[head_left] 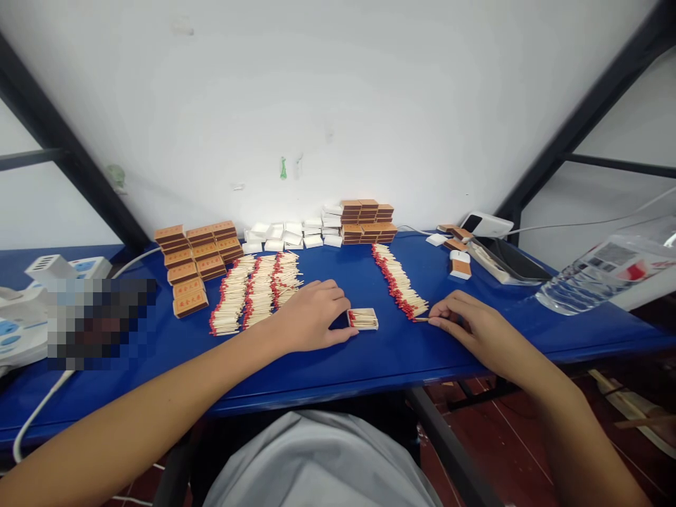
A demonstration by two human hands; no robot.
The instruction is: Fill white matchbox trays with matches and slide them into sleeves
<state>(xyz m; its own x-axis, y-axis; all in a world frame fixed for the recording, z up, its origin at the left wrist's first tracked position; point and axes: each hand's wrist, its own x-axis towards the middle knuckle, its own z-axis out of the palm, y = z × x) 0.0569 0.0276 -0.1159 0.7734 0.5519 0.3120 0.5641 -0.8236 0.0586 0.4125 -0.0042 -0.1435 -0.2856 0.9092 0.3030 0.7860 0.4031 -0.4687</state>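
On the blue table point(380, 355) my left hand point(313, 315) lies curled beside an open matchbox tray point(362, 318) filled with red-tipped matches, its fingertips steadying the tray's left edge. My right hand point(472, 320) pinches a single match point(421, 320) at the near end of a long row of matches point(398, 282). More matches lie in rows point(253, 290) to the left of my left hand.
Orange matchbox sleeves are stacked at the left point(198, 262) and back centre point(367, 221), with white empty trays point(288, 235) between. A few boxes point(458, 253), a phone and power bank point(489, 225) and a plastic water bottle point(591, 278) sit right; a power strip point(63, 267) left.
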